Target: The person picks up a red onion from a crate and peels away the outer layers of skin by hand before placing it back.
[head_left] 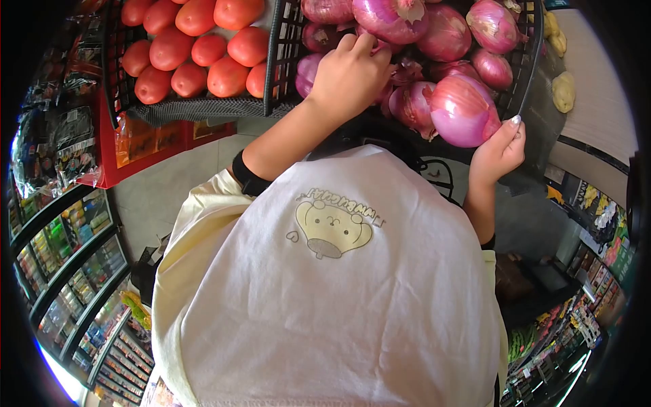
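Observation:
My right hand pinches a large red onion by its narrow end, with thumb and fingers closed at the front right corner of a black crate. My left hand reaches over the crate's front edge, back upward, its fingers curled down among the onions. The fingertips are hidden, so what they grip cannot be made out. Around that hand lie several red onions, one big onion just beyond it. Another onion with peeling, papery skin sits between the two hands.
To the left stands a second black crate with several red tomatoes. Pale yellow produce lies to the right of the onions. Stocked shelves are at the lower left, packaged goods at the far left.

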The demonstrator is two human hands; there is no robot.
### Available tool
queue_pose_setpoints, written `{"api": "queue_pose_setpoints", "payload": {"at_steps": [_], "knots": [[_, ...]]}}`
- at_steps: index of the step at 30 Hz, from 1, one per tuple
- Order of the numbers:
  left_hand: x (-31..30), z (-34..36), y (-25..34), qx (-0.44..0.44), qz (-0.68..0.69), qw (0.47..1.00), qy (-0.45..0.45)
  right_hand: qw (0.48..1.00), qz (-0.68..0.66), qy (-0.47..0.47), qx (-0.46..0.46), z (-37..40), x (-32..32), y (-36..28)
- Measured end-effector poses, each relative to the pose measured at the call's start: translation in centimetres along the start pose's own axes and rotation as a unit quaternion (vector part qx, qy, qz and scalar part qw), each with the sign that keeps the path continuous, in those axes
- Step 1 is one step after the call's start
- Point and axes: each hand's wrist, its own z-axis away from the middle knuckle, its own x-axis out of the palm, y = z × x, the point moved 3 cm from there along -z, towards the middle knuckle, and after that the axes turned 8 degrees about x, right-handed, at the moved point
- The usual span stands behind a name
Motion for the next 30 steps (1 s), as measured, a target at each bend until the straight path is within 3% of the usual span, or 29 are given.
{"api": "queue_pose_setpoints", "payload": {"at_steps": [3, 4, 5, 7, 11, 16, 18, 25, 28, 30], "knots": [[0.0, 0.1, 1.2, 0.024, 0.015, 0.999, -0.024, 1.0, -0.01, 0.008, -0.016, -0.1, 0.2, -0.2], [-0.1, 0.1, 1.5, 0.007, 0.099, 0.995, 0.01, 0.999, -0.023, 0.021, -0.03, -0.2, 0.3, -0.3], [0.2, -0.1, 1.9, 0.007, 0.099, 0.995, 0.011, 0.999, -0.022, 0.021, -0.03, -0.3, 0.4, -0.2], [2.1, -0.2, 2.5, -0.119, 0.32, 0.932, -0.124, 0.998, -0.042, 0.043, 0.0, -0.3, 0.3, 0.5], [5.0, -0.5, 3.2, -0.11, 0.408, 0.9, -0.108, 0.996, -0.078, 0.031, 0.034, -0.5, 0.4, 1.6], [5.6, -0.3, 3.1, -0.078, 0.368, 0.923, -0.082, 0.993, -0.092, 0.025, 0.07, -0.5, 0.4, 2.0], [5.7, 0.1, 2.6, -0.101, 0.247, 0.956, -0.124, 0.991, -0.091, 0.035, 0.09, -0.7, 0.3, 2.1], [1.8, -0.1, -0.4, -0.075, 0.107, 0.983, -0.132, 0.988, -0.113, 0.039, 0.103, -0.6, 0.4, 2.1], [1.0, -0.7, 0.5, -0.068, 0.19, 0.978, -0.055, 0.995, -0.066, 0.038, 0.059, -0.5, 0.4, 0.6], [0.1, -1.5, 1.8, -0.059, 0.306, 0.949, -0.051, 0.999, -0.035, 0.031, 0.016, -0.3, 0.4, -0.4]]}}
